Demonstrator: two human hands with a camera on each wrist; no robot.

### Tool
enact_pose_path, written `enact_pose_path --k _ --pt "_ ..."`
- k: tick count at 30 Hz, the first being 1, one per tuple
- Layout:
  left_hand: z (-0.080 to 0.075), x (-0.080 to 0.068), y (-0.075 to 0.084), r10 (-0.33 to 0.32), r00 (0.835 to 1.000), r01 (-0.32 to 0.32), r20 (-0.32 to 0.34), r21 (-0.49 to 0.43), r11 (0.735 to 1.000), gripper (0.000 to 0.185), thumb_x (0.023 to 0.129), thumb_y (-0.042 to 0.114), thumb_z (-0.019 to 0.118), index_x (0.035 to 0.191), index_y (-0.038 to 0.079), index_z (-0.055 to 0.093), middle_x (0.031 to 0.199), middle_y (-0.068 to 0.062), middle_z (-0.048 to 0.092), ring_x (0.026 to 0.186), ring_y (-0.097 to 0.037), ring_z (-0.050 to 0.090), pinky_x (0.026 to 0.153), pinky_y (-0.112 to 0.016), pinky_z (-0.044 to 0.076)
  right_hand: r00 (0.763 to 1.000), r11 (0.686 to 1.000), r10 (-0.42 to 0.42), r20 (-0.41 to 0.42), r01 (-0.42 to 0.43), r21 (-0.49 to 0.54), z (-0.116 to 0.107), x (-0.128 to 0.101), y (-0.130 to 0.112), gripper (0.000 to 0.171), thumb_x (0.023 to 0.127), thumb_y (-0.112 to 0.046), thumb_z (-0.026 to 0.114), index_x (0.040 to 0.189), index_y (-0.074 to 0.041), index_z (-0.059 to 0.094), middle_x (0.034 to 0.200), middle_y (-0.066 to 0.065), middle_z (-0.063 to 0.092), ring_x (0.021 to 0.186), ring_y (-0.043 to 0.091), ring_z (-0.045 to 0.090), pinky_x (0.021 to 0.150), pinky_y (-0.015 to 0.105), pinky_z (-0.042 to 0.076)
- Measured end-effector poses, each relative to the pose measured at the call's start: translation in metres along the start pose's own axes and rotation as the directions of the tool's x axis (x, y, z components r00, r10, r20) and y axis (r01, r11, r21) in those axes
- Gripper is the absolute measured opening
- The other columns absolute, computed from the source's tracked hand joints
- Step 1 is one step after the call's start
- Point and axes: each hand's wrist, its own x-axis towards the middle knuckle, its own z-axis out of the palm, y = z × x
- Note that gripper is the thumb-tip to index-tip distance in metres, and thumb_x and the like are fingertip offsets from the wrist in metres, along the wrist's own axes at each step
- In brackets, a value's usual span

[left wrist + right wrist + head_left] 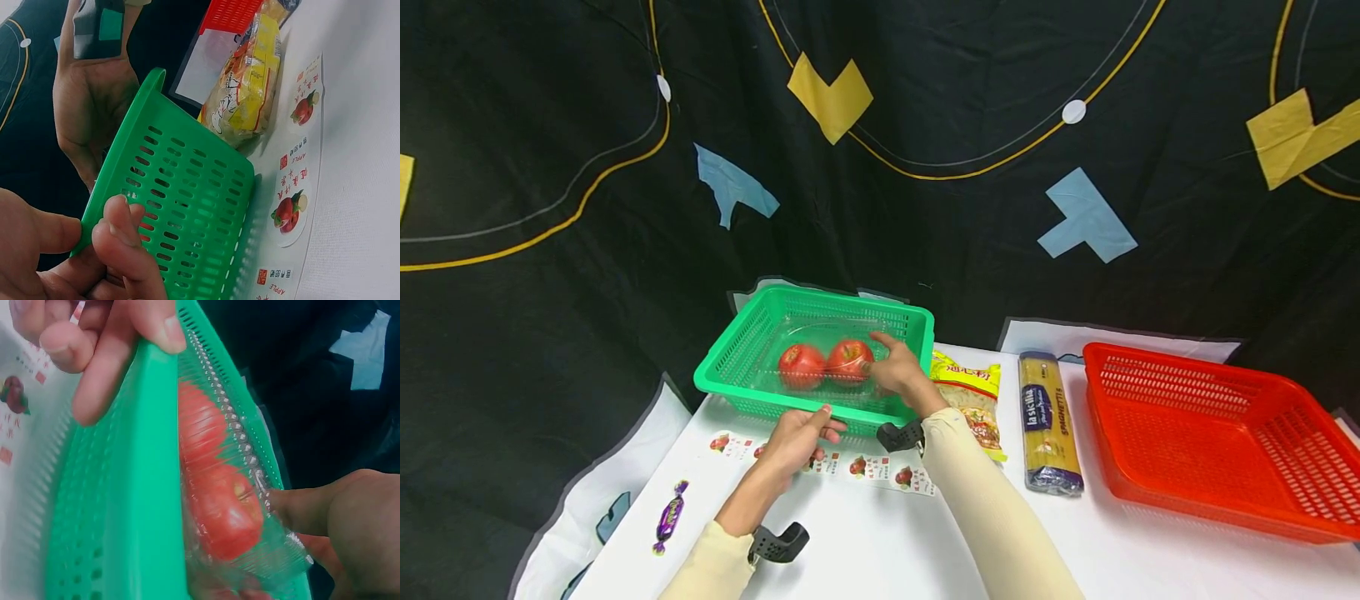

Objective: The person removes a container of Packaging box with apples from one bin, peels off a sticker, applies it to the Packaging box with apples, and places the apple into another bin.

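Observation:
A green slotted basket [718, 375] stands at the far left of the table. My left hand [793, 446] pinches its near rim, thumb above and fingers curled underneath, as the left wrist view shows. Inside the basket lies a clear plastic clamshell box [240, 440] with two red apples [801, 367] in it. My right hand [898, 371] reaches over the rim and grips the box's right end. In the right wrist view its thumb [300, 506] is at the box's ridged edge, and other fingertips show blurred through the plastic below.
A strip of apple labels [880, 468] lies before the basket. Right of it are a yellow pasta bag [966, 392], a spaghetti pack [1048, 425] and a red basket [1195, 442]. A purple wrapped candy [670, 517] lies front left. Dark cloth [925, 233] hangs behind.

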Motion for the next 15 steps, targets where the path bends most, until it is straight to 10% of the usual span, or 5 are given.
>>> enact_pose_path --k 15 --pt "-0.0007 0.0012 -0.0018 0.004 1.000 -0.004 0.005 0.000 1.000 0.043 0.105 0.027 0.045 0.099 -0.006 0.073 0.073 -0.002 0.062 0.049 -0.008 0.043 0.042 -0.020 0.029 0.999 0.987 0.011 -0.051 -0.002 0.159 0.0009 -0.0020 0.0008 0.062 0.088 0.005 0.063 0.145 -0.017 0.050 0.125 0.025 0.050 0.053 0.020 0.054 0.052 0.029 0.051"
